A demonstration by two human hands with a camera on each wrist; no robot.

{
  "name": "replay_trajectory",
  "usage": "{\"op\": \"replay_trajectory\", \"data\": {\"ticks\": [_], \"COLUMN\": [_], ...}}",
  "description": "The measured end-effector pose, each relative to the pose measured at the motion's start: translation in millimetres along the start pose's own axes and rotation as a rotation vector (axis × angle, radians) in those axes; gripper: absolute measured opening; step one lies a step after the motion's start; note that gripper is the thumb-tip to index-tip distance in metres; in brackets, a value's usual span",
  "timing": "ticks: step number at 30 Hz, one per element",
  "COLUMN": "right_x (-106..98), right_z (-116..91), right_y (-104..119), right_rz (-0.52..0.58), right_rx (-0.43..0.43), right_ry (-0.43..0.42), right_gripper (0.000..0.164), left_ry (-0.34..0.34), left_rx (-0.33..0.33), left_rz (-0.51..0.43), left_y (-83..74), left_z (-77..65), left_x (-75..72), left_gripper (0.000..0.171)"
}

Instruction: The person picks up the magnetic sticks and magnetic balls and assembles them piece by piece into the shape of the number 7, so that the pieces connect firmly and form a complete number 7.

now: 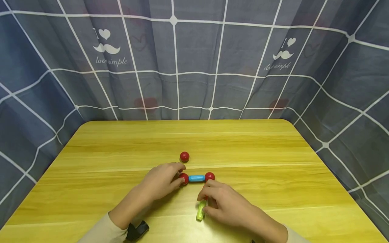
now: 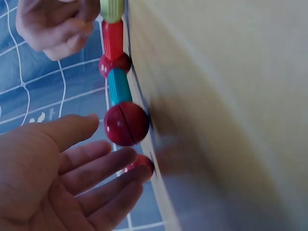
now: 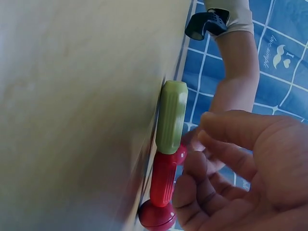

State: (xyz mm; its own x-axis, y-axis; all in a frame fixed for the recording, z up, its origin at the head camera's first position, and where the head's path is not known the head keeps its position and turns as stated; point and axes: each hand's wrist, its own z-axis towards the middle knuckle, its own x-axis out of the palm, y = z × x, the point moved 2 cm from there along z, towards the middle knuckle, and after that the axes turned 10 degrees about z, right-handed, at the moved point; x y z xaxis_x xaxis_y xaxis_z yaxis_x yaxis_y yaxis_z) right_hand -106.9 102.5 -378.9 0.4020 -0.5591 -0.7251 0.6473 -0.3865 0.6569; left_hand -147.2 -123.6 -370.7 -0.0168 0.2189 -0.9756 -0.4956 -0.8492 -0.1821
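Observation:
A blue ribbed rod (image 1: pixel 197 178) lies on the table between two red balls, the left ball (image 2: pixel 126 123) and the right ball (image 1: pixel 209 176). From the right ball a red rod (image 3: pixel 163 179) runs toward the person, and a light green rod (image 1: pixel 200 211) continues in line with it. My left hand (image 1: pixel 162 180) is beside the left ball, thumb and fingers spread around its side; whether they touch it is unclear. Close to the red and green rods, my right hand (image 1: pixel 227 204) has loosely bent fingers and holds nothing. In the head view it hides most of the red rod.
Another red ball (image 1: pixel 184 156) sits apart, just beyond the left hand's fingertips. The wood-grain table (image 1: pixel 258 152) is bordered at the back and sides by a blue-grey checked curtain (image 1: pixel 197 50). A black strap (image 1: pixel 137 231) is on the left wrist.

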Motion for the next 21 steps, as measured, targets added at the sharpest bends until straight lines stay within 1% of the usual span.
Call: {"op": "replay_trajectory", "data": {"ticks": [5, 9, 12, 16, 18, 21], "right_x": [0, 0, 1, 2, 2, 3], "right_z": [0, -1, -2, -2, -2, -2], "right_y": [-2, -3, -4, -5, -5, -4], "right_rz": [-0.013, -0.033, -0.048, -0.046, -0.041, -0.038], "right_rx": [-0.034, -0.058, -0.074, -0.089, -0.101, -0.119], "right_ry": [0.062, 0.103, 0.123, 0.146, 0.154, 0.158], "right_gripper": [0.024, 0.026, 0.028, 0.029, 0.029, 0.029], "left_ry": [-0.076, -0.090, -0.100, -0.097, -0.081, -0.054], "left_rx": [-0.073, -0.125, -0.150, -0.152, -0.149, -0.124], "left_rz": [-0.018, -0.058, -0.087, -0.104, -0.099, -0.090], "left_y": [5.3, 9.1, 11.5, 14.7, 16.4, 17.6], "left_z": [7.8, 17.3, 26.3, 39.4, 45.5, 53.6], "left_x": [-7.4, -10.7, -11.8, -10.1, -7.5, -3.1], "left_gripper": [0.027, 0.029, 0.032, 0.035, 0.037, 0.038]}}
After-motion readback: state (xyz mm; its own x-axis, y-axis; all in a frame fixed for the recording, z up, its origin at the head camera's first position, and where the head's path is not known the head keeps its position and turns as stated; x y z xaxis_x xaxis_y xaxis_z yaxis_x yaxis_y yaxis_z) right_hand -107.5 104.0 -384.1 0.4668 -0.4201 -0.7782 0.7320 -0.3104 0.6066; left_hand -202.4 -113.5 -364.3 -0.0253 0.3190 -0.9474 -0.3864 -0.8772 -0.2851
